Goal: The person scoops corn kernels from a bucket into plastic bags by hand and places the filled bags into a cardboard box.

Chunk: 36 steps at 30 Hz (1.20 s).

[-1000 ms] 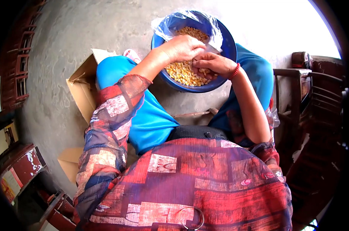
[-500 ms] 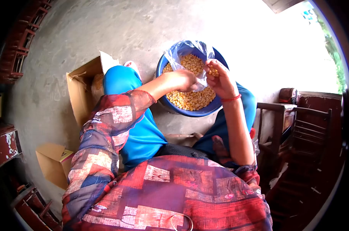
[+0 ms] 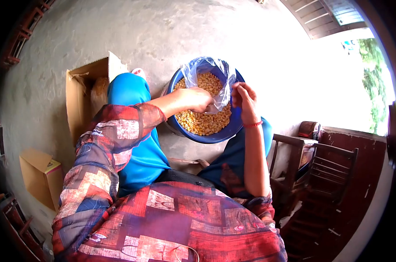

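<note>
Between my knees stands a blue bucket (image 3: 236, 124) holding loose yellow corn kernels (image 3: 203, 124). A clear plastic bag (image 3: 224, 91) is spread open within the bucket, and kernels show through its mouth. My left hand (image 3: 198, 99) reaches over the bucket with its fingers closed on the near edge of the bag. My right hand (image 3: 247, 104), with a red band at the wrist, is raised over the bucket's right rim beside the bag. Its fingers are curled together, and whatever they hold is hidden.
An open cardboard box (image 3: 77, 107) with a filled bag (image 3: 100, 94) inside stands left of my knee. A smaller box (image 3: 40, 174) sits nearer on the left. Dark wooden chairs (image 3: 333, 163) are at the right. Bare concrete floor (image 3: 154, 30) stretches ahead.
The view has shifted, so the bucket appears lower and further left. Kernels visible earlier in my right hand no longer show there. My left hand stays on the bag.
</note>
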Available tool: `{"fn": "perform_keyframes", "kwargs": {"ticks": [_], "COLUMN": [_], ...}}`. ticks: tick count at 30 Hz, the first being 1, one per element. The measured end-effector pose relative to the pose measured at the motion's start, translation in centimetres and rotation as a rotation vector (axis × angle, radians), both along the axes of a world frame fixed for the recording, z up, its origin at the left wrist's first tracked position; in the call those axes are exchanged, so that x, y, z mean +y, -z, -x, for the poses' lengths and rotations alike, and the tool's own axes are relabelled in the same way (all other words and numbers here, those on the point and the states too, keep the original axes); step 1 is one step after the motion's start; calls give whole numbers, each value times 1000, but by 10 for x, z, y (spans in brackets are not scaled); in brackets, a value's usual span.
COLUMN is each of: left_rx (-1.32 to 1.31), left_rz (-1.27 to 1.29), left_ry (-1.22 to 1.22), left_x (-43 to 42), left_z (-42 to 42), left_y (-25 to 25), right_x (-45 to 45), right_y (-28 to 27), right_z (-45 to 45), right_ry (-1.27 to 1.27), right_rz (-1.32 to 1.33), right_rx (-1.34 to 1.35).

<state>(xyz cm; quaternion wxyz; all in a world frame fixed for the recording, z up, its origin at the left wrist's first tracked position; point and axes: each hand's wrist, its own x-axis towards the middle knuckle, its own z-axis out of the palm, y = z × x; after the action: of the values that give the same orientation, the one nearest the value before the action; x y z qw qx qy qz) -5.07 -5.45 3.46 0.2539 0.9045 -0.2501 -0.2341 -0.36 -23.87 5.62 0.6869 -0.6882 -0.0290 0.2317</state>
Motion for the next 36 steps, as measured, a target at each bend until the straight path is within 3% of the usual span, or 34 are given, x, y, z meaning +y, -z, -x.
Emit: {"fn": "perform_keyframes", "kwargs": {"ticks": [3,5,6,8,10,13,14,16,17,19,20,22,23,24,26,31,34,36], "left_rx": [-30,-75,-75,-135,-169,-132,-132,-139,-144,-163,-187,-205,-212,-220,-237,-275,-237,-191], "left_rz": [13,85,88,214,255,234,236,266,306,316,322,325,315,305,321,317,301,254], "left_ry": [37,45,37,58,42,77,73,65,49,31,16,13,12,12,3,-6,-11,-25], "left_x": [-4,-5,-6,-8,-9,-7,-6,-4,-2,-2,-2,-1,-1,-2,-2,-2,0,3], "left_z": [-6,-6,-6,-4,-3,-6,-8,-10,-9,-8,-9,-11,-11,-12,-11,-12,-12,-10], "left_y": [7,6,5,4,5,2,1,-1,-7,-6,-5,1,3,4,3,5,7,5], "right_x": [-19,-26,-27,-29,-24,-19,-18,-16,-18,-15,-14,4,0,5,17,26,25,23], "right_y": [17,37,41,49,42,48,50,77,100,127,128,97,109,105,91,77,75,72], "right_z": [-8,-9,-8,-7,-5,-6,-4,-1,-3,-5,-1,19,28,32,38,53,47,45], "right_ry": [-50,-127,-136,-285,-367,-740,-816,-751,-756,-989,-991,-1031,-859,-865,-1217,-1176,-1203,-1098], "right_rz": [208,515,516,874,902,959,1016,755,756,725,726,1022,904,904,1079,1044,925,591], "right_rx": [-64,-322,-323,-584,-600,-661,-562,-586,-582,-632,-630,-693,-700,-698,-608,-494,-478,-346]}}
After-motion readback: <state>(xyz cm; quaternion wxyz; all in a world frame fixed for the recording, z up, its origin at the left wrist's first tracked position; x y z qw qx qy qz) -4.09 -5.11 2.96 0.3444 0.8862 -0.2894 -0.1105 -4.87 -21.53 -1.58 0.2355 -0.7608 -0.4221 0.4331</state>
